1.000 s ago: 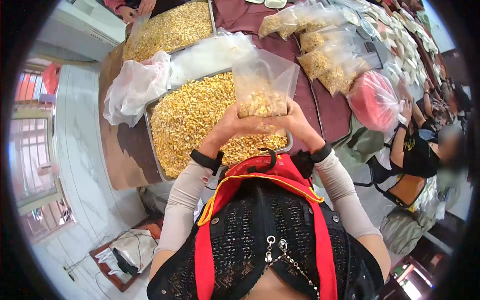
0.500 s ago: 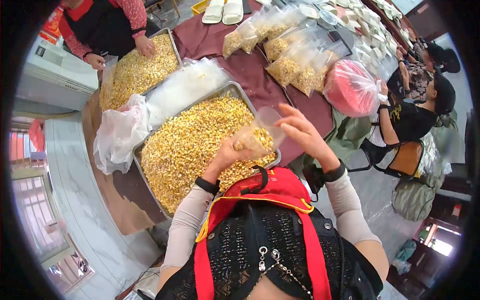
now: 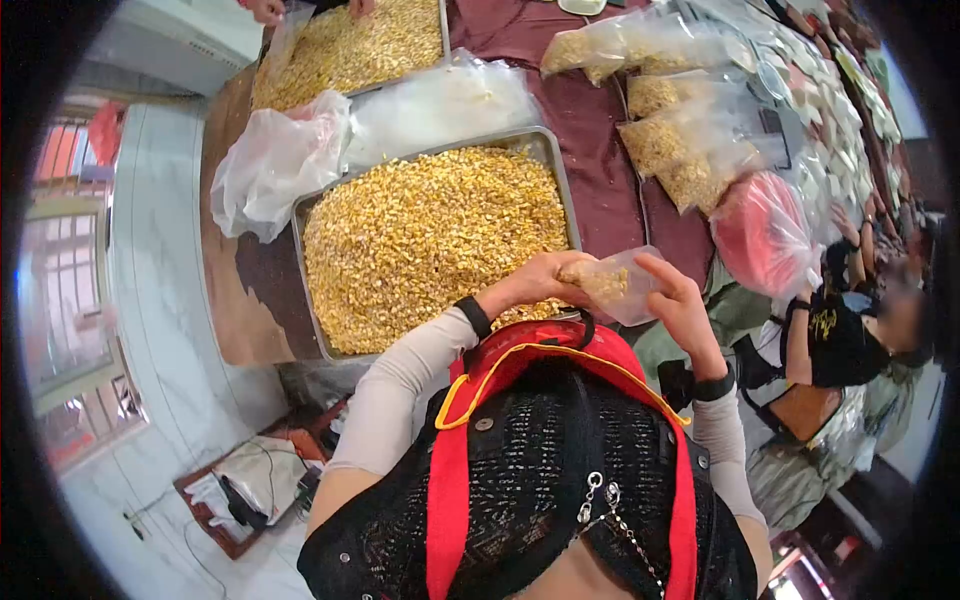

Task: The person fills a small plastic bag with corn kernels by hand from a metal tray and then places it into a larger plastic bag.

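Note:
In front of my chest, my left hand (image 3: 545,280) grips the lower part of a small clear plastic bag (image 3: 618,288) that holds some yellow grain. My right hand (image 3: 680,305) is at the bag's other end, its fingers bent and pressed at the upper edge. A metal tray (image 3: 572,190) heaped with yellow grain pieces (image 3: 430,240) lies just beyond my left hand. The tray's near right corner is hidden behind my hands and the red apron.
Filled bags (image 3: 680,150) lie at the upper right, beside a red bundle in clear plastic (image 3: 760,230). Empty plastic bags (image 3: 440,110) and a crumpled bag (image 3: 280,165) lie behind the tray. Another person's hands are at a second grain tray (image 3: 350,50). A co-worker (image 3: 850,335) sits at right.
The view has turned and shifted, so the trays appear higher. My right hand has come down from above the bag to its edge, and the bag is now tilted less upright.

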`<state>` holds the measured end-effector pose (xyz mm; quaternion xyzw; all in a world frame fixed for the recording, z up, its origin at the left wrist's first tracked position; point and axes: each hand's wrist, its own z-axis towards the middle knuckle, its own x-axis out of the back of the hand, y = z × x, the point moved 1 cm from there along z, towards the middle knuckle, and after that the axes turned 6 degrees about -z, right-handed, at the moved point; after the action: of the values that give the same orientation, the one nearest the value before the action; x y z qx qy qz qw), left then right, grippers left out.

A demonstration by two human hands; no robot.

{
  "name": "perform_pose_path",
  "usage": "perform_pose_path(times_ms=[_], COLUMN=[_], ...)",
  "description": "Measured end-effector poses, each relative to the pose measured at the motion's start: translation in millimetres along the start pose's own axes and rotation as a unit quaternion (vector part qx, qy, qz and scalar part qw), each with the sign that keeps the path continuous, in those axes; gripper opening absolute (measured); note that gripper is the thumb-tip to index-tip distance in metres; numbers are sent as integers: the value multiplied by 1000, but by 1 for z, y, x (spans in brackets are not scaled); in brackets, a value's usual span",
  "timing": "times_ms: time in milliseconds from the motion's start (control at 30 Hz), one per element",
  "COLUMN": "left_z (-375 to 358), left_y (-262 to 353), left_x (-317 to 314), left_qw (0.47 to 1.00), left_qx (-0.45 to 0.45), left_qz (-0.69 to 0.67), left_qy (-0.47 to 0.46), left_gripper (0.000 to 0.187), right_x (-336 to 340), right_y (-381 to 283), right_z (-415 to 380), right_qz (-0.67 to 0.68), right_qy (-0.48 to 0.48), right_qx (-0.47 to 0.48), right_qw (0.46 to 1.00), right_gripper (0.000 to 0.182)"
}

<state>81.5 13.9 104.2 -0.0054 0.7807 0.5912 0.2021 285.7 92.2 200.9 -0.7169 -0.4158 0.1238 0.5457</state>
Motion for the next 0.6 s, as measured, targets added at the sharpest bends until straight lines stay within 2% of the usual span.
perform_pose_path(times_ms=[33,100,133,200,267,333,367,433,467,533,600], left_z=[4,14,13,15,18,12,9,6,8,10,7], left_y=[-5,-7,-2,-29,-32,-49,-54,-59,-62,-69,-75], left_x=[3,9,20,54,90,133,148,167,166,157,144], left_qw=[1000,985,967,889,818,725,725,656,656,610,617], left_qx=[0,-100,-88,-107,36,26,27,-3,-2,-52,-47], left_qz=[-5,122,218,444,563,627,627,660,659,702,709], left_qy=[9,-73,-98,-28,115,285,284,368,367,363,338], left_gripper=[49,52,56,51,43,35,35,34,34,22,26], right_x=[2,4,4,6,10,17,20,24,25,25,22], right_y=[-1,0,1,0,0,2,2,3,2,-1,-2], right_z=[0,1,2,4,6,8,9,12,13,17,24], right_qz=[-1,-31,-57,-89,-119,-112,-112,-98,-98,-60,-46], right_qy=[1,-13,-18,-22,-21,-2,-3,2,2,2,-2], right_qx=[-17,-4,13,18,24,38,37,32,31,7,23], right_qw=[1000,999,998,996,992,993,993,995,995,998,999], right_gripper=[51,50,49,48,47,47,47,48,48,50,52])
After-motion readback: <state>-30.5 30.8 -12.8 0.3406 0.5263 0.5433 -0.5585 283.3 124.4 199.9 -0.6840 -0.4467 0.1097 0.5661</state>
